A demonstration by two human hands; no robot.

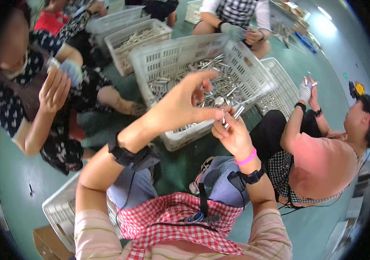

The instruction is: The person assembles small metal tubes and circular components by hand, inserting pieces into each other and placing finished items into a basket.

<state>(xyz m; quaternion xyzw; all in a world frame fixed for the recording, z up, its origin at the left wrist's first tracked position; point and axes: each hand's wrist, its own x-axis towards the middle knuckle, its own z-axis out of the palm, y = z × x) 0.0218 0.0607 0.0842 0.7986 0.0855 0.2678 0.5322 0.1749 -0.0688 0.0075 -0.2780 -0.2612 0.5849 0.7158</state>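
Note:
My right hand (235, 135) is closed around a small shiny metal cylinder (238, 112), its end sticking out past the fingers. My left hand (180, 104) is over the near side of a large white plastic crate (185, 139), fingers spread and slightly curled. Its thumb reaches to the metal cylinder; whether it touches is unclear. A round shiny metal end (219, 101) shows between the hands; I cannot tell whether it is held or lies in the crate. Many slim metal parts (230, 84) lie in a loose heap inside the crate.
Co-workers sit close on my left (29, 86), right (323, 160) and across the crate (239, 17), some handling metal parts. A filled crate (115, 54) stands at the far left, a shallow basket (276, 67) right of the large crate. Another white crate (57, 216) and a cardboard box (48, 242) are near-left.

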